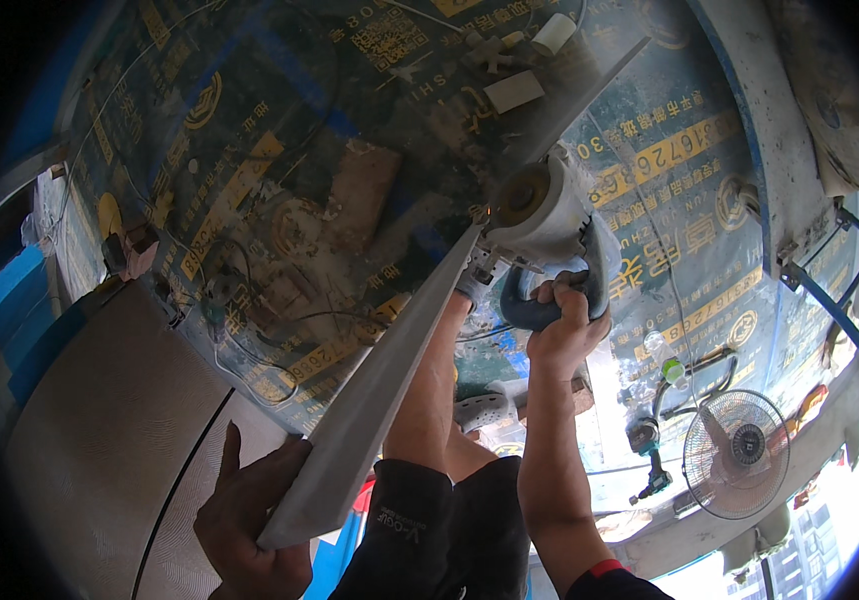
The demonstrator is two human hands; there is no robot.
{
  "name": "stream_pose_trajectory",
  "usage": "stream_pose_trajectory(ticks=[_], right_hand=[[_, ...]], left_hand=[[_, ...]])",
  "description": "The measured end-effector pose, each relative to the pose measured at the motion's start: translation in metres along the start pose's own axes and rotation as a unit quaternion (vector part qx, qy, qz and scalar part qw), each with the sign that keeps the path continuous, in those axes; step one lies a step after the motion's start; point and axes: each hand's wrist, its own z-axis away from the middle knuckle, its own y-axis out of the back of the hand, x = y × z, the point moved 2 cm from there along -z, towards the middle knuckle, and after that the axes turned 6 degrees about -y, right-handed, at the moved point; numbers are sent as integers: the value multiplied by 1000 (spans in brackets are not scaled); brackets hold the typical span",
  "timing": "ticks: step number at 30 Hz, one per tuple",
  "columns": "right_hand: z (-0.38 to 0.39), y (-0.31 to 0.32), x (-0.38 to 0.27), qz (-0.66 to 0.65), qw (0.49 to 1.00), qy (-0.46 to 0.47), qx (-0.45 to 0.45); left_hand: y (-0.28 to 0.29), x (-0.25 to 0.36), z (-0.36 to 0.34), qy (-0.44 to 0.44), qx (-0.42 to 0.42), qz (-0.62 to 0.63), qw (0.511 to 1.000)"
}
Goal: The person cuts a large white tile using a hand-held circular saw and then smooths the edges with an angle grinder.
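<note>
My right hand [567, 325] is wrapped round the looped blue-grey handle of a dusty handheld circular saw [547, 215]. Where the saw meets the edge of a long grey slab strip [379, 395], a small orange glint and haze show. The strip runs from the lower left up to the saw, and a thin grey length continues past it to the upper right. At its near end my left hand [249, 515] grips the strip, with one finger raised along the side. Some of the left fingers are hidden behind the strip.
Printed green protective sheeting [679, 180] covers the floor, with dust and cables on it. A fan [736, 453] and a cordless power tool [647, 450] are at the right. Large tan panels [109, 440] lie at the left. My shoe [484, 410] is near the saw.
</note>
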Motion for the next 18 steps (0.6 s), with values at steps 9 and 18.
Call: stream_pose_trajectory(ticks=[9,18], right_hand=[[5,0,2,-2,1000,-2,4],[6,1,0,-9,1000,6,-2]], left_hand=[[-1,-1,0,3,-3,0,1000],[-4,-1,0,4,11,11,1000]])
